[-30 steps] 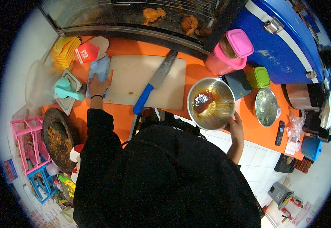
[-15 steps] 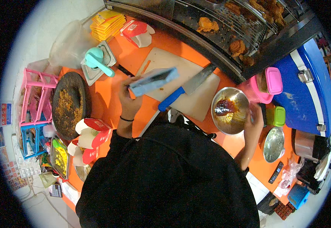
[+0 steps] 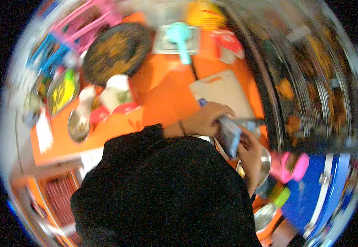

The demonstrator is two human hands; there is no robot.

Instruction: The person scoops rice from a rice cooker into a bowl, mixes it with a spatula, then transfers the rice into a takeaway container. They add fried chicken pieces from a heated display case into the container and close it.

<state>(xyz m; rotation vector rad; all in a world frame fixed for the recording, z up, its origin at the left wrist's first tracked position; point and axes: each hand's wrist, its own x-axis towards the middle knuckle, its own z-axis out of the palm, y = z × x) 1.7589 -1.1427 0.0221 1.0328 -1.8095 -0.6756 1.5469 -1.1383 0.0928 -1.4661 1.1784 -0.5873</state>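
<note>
My left hand (image 3: 210, 118) is closed on one side of a flat, light-blue phone (image 3: 229, 136). The fingers of my right hand (image 3: 249, 149) grip its other edge, above the orange worktop. Behind the hands lies a white cutting board (image 3: 226, 88). A knife rests on it, its blue handle (image 3: 202, 101) partly covered by my left hand. Below my right hand stands a metal bowl (image 3: 265, 164), mostly hidden by that hand and forearm. Motion blurs the whole picture, so the phone's face cannot be read.
A dark round stone slab (image 3: 117, 53) with brown crumbs sits at the far left, near open red-and-white food boxes (image 3: 117, 92). A turquoise scoop (image 3: 180, 39) lies on a metal tray. Right of the board is a fried-food display case (image 3: 306, 90); a blue cooler box (image 3: 310, 193) stands nearer.
My view has swung to the left. My right hand has left the metal bowl and now grips the phone, which my left hand has brought in toward it.
</note>
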